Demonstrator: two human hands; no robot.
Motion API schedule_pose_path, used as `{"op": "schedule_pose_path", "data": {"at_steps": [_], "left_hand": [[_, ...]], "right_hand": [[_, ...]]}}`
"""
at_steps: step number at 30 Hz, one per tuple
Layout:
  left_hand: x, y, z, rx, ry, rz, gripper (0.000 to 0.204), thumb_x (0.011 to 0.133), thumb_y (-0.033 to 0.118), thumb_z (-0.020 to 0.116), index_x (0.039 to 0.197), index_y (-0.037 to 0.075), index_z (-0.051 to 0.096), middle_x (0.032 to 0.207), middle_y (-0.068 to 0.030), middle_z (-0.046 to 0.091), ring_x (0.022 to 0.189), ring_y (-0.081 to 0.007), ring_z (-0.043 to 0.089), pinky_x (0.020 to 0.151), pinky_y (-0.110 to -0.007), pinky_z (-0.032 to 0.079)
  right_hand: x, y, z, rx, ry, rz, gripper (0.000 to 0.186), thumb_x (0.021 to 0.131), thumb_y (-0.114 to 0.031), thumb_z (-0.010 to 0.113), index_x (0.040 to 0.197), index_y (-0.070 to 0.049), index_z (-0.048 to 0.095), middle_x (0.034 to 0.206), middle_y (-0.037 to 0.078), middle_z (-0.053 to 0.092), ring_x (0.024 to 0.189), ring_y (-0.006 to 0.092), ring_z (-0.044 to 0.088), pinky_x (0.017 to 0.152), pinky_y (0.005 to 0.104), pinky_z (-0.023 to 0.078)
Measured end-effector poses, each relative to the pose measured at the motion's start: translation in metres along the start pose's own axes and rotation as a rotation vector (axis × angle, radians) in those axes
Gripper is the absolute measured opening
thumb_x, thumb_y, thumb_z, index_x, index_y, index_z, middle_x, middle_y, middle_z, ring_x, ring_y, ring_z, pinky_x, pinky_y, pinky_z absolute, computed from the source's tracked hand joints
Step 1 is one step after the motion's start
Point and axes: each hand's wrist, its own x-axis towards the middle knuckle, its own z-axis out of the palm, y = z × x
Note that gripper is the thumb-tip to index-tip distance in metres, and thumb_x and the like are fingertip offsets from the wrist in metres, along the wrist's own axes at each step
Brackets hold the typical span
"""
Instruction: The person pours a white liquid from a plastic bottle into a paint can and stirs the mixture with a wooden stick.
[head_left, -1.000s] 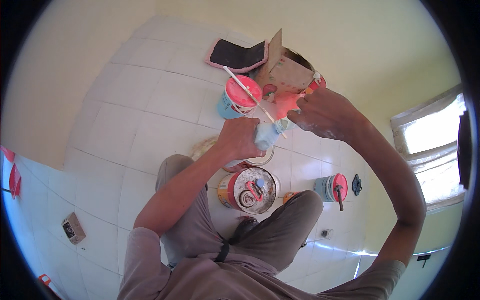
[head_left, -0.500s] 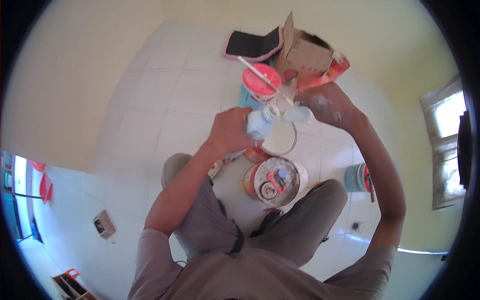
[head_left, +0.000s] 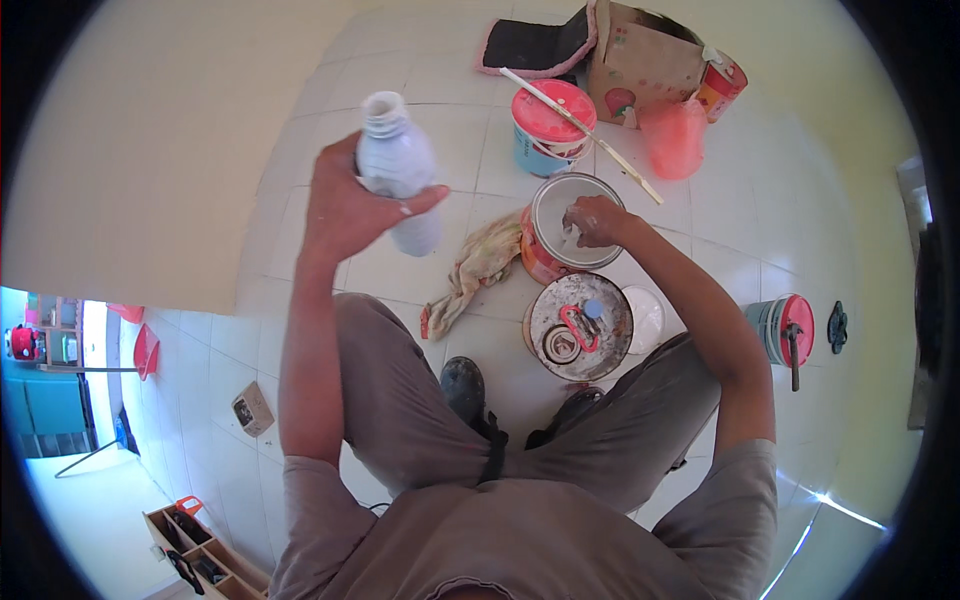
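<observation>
left hand (head_left: pixel 345 205): raised over the tiled floor (head_left: pixel 200 130), fingers and thumb wrapped tight around a plastic bottle (head_left: pixel 398 170)
bottle: clear plastic, pale bluish-white, ribbed neck, no cap on, mouth open and facing up; held roughly upright, slightly tilted; contents cannot be made out
right hand (head_left: pixel 592 220): at the rim of an open paint can (head_left: pixel 560 225), fingers curled over a small whitish bit at the can mouth; exact grip can't be told
paint can: orange-red wall, grey-white inside, stands on the floor just ahead of the knees
rag (head_left: pixel 475 270): stained beige cloth, lying on the floor touching the can's left side
lid (head_left: pixel 580 325): round metal can top with a red handle and a small blue cap on it, just below the open can
white lid (head_left: pixel 645 318): flat disc, right beside the metal one
bucket (head_left: pixel 550 125): blue with red lid, behind the open can; a long pale stick (head_left: pixel 580 125) lies across it
cardboard box (head_left: pixel 640 65): behind the bucket, pink plastic bag (head_left: pixel 672 135) next to it
second red-lidded can (head_left: pixel 785 330): off to the right, well apart
</observation>
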Motion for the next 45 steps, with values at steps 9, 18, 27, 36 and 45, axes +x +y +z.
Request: {"op": "schedule_pose_path", "data": {"at_steps": [9, 18, 27, 36, 45], "left_hand": [[-0.019, -0.138, -0.007, 0.019, 0.010, -0.106, 0.051, 0.068, 0.020, 0.097, 0.106, 0.001, 0.071, 0.100, -0.0093, 0.075, 0.094, -0.0192, 0.073, 0.086, -0.038, 0.060], [-0.079, -0.292, 0.097, -0.192, 0.163, -0.200, 0.056, 0.067, 0.020, 0.098, 0.111, 0.005, 0.068, 0.097, -0.0047, 0.074, 0.092, -0.0148, 0.070, 0.083, -0.034, 0.059], [-0.118, -0.305, 0.137, 0.044, 0.543, -0.247, 0.058, 0.062, 0.021, 0.101, 0.109, 0.007, 0.069, 0.099, -0.0051, 0.074, 0.088, -0.0151, 0.071, 0.079, -0.033, 0.059], [-0.126, -0.304, 0.127, 0.082, 0.550, -0.112, 0.055, 0.063, 0.030, 0.097, 0.106, 0.009, 0.071, 0.105, -0.0028, 0.074, 0.098, -0.0224, 0.068, 0.084, -0.038, 0.059], [-0.109, -0.315, 0.118, 0.118, 0.418, -0.173, 0.062, 0.063, 0.031, 0.099, 0.111, 0.008, 0.068, 0.111, -0.0074, 0.072, 0.100, -0.0234, 0.070, 0.085, -0.039, 0.058]], "right_hand": [[-0.056, -0.014, -0.083, 1.288, 0.067, 0.193, 0.063, 0.100, -0.056, 0.053, 0.137, -0.006, 0.059, 0.118, 0.019, 0.071, 0.088, 0.0219, 0.070, 0.072, 0.0310, 0.055], [-0.086, -0.021, -0.094, 1.800, 0.129, 0.064, 0.101, 0.096, -0.082, 0.026, 0.150, 0.001, 0.044, 0.124, 0.024, 0.068, 0.089, 0.0240, 0.070, 0.070, 0.0311, 0.055], [-0.064, -0.048, -0.095, 1.616, 0.250, 0.233, 0.089, 0.102, -0.071, 0.025, 0.146, 0.002, 0.048, 0.118, 0.024, 0.071, 0.082, 0.0189, 0.068, 0.064, 0.0290, 0.049], [-0.037, -0.071, -0.076, 1.432, 0.364, 0.355, 0.084, 0.105, -0.067, 0.023, 0.147, 0.001, 0.048, 0.119, 0.023, 0.071, 0.075, 0.0155, 0.061, 0.064, 0.0278, 0.044], [-0.014, -0.092, -0.086, 1.324, 0.400, 0.292, 0.075, 0.108, -0.057, 0.032, 0.140, 0.008, 0.054, 0.103, 0.020, 0.073, 0.076, 0.0183, 0.067, 0.063, 0.0288, 0.050]]}}
